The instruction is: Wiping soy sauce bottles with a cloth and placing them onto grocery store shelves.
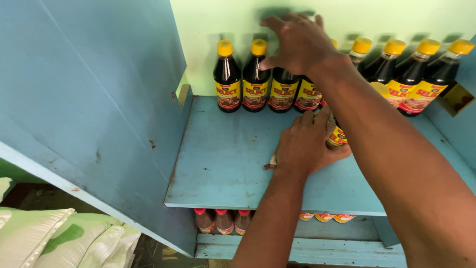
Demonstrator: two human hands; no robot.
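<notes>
A row of dark sauce bottles point(227, 74) with yellow caps and yellow-red labels stands along the back of a blue shelf point(223, 164). My right hand point(297, 42) reaches in from the right and curls over the caps of the third and fourth bottles, hiding their tops. My left hand point(302, 146) lies palm down on the shelf board in front of the row. It presses on a pale cloth point(272, 160), of which only a small edge shows. A further bottle's label point(337, 136) shows just beside its fingers, under my right forearm.
A blue side panel point(89, 99) closes the shelf on the left, and a pale green wall lies behind. The lower shelf holds small red-capped bottles point(223, 221). Green and white sacks point(54, 238) lie on the floor at the bottom left.
</notes>
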